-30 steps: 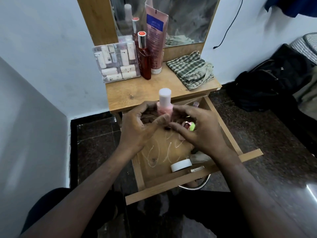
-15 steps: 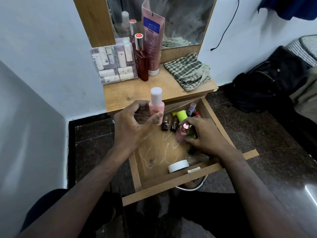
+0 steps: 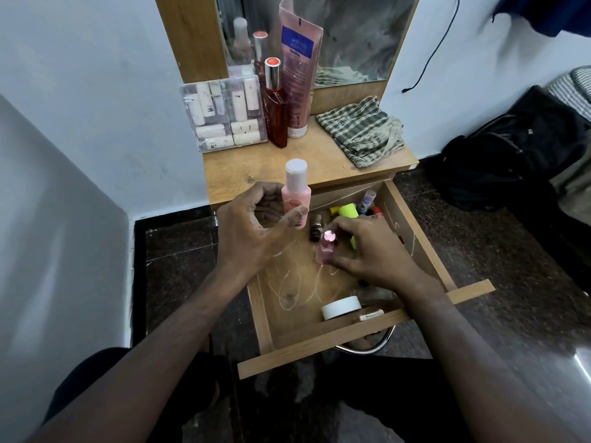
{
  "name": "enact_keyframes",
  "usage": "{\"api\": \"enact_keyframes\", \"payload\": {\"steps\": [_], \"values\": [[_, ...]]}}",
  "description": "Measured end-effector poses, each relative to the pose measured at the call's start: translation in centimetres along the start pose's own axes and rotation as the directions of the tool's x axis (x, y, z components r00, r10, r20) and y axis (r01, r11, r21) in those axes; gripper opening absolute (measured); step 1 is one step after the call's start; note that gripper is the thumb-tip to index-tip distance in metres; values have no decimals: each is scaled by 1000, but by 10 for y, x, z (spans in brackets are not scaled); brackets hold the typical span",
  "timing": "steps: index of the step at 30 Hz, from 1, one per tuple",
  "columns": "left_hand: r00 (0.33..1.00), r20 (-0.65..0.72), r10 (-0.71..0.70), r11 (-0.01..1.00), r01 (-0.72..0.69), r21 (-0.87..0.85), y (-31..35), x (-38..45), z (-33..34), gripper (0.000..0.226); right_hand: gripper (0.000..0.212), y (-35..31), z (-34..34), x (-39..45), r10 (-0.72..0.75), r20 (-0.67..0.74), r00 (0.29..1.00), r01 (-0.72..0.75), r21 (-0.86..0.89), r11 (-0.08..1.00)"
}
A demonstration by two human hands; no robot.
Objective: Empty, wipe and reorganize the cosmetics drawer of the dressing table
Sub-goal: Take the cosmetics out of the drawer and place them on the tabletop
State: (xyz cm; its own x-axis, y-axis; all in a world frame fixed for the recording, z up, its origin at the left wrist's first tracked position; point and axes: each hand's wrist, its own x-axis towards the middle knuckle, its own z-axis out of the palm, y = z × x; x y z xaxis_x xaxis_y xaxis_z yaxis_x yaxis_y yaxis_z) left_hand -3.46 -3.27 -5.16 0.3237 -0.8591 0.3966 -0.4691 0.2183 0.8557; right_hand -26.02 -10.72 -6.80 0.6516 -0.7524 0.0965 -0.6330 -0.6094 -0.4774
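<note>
The wooden drawer (image 3: 412,225) of the dressing table stands pulled out. My left hand (image 3: 252,231) grips a pink bottle with a white cap (image 3: 295,193) upright over the drawer's back left corner. My right hand (image 3: 367,251) pinches a small pink bottle with a shiny cap (image 3: 326,249) inside the drawer. Behind it lie small dark bottles (image 3: 316,230), a yellow-green item (image 3: 347,211) and other small cosmetics. A white round jar (image 3: 340,306) and a small clip-like item (image 3: 371,314) lie at the drawer's front.
On the tabletop (image 3: 256,167) stand a clear box of small tubes (image 3: 224,115), a red bottle (image 3: 275,107), a pink tube (image 3: 297,68) and a checked cloth (image 3: 361,132). A mirror (image 3: 351,33) rises behind. A black bag (image 3: 511,155) lies on the dark floor at right.
My right hand let go of the white-capped bottle, dropped into the drawer and took hold of the small pink bottle. My left hand keeps the white-capped bottle, shifted slightly left.
</note>
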Motion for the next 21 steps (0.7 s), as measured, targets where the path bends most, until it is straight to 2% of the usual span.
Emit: {"api": "enact_keyframes", "payload": {"steps": [4,7,9,12,14,17,18,21], "values": [[1000,-13,7,1000,-7,11,-1,1,-2,41,43,-2,2,6,6,34,999,-4,-61,998],[1000,-18,8,1000,-8,-2,0,1,-4,39,64,6,-9,1,34,65,997,-30,-67,997],[999,-29,18,1000,-18,-1,2,2,-8,39,63,14,-15,1,118,-40,992,-121,-75,990],[998,-61,30,1000,-29,10,3,4,-13,38,43,18,-12,13,260,-189,947,-284,-118,951],[996,-80,28,1000,-27,12,3,5,-14,37,52,12,-3,20,333,-183,925,-367,-198,909],[993,-113,28,999,-25,28,1,7,-18,39,80,6,2,22,464,-149,873,-487,-269,831],[992,-126,28,999,-24,32,0,8,-19,40,80,8,3,22,496,-147,856,-517,-267,813],[986,-163,24,999,-18,42,-2,11,-26,42,51,14,2,24,542,-142,828,-561,-221,798]]}}
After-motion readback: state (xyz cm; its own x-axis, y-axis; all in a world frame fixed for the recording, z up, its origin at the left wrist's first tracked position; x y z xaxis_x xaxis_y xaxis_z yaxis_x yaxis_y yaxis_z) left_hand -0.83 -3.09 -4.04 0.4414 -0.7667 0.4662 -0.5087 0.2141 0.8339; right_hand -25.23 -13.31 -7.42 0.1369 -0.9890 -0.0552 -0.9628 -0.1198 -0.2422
